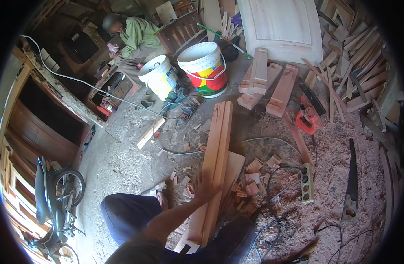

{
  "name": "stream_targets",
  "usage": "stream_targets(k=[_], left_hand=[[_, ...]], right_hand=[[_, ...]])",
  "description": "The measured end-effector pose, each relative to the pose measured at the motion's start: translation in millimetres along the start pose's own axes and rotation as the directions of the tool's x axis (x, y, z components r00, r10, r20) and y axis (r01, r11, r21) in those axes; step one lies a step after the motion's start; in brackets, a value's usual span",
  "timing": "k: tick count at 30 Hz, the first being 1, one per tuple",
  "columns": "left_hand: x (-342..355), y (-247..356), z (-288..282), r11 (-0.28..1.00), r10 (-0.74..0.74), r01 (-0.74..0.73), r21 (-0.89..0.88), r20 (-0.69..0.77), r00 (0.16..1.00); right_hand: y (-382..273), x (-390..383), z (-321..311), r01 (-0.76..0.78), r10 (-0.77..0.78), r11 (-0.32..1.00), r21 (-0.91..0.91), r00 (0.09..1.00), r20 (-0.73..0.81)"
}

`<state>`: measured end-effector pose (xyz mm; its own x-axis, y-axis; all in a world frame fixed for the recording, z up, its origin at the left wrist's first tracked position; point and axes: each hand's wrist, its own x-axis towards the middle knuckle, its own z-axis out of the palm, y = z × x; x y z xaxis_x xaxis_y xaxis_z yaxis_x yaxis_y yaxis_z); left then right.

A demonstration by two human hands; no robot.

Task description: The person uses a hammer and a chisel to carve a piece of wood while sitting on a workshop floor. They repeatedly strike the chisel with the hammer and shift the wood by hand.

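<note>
Slightly blurred, my left hand (202, 189) rests on a long reddish wooden beam (216, 145) with a lengthwise groove, its fingers extended along the wood. The beam lies slanting between my bent knees (123, 215), over a pale board (233, 167) and beside small wood offcuts (253, 166). My right hand is not in view. A beige power strip (306, 182) with cables lies right of the beam, and a handsaw (350, 176) lies farther right on shavings.
A person (138, 35) in green sits at the back beside two buckets (202, 70) (158, 75). A red power tool (306, 119), stacked wood pieces (281, 90), a large pale panel (281, 31) and scrap piles (360, 75) fill the right. A motorbike (45, 198) stands left; cables cross the floor.
</note>
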<state>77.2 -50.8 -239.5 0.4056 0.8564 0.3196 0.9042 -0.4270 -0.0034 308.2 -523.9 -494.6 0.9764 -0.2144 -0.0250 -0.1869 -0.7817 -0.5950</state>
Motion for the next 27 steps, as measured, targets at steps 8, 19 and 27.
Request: stream_targets(k=[8,19,27], left_hand=[[50,-52,33,0.548,-0.154,0.626,-0.555,0.669,0.727],[83,-38,-21,0.738,0.116,0.302,-0.603,0.555,0.824],[57,32,-51,0.978,-0.009,0.132,-0.163,0.597,0.802]], right_hand=[[5,-10,-5,-0.018,0.018,1.0,0.001,1.0,-0.004],[21,-22,-19,-0.053,0.052,0.998,-0.017,0.998,-0.037],[32,-39,-27,-0.07,0.069,0.997,-0.016,0.997,-0.034]])
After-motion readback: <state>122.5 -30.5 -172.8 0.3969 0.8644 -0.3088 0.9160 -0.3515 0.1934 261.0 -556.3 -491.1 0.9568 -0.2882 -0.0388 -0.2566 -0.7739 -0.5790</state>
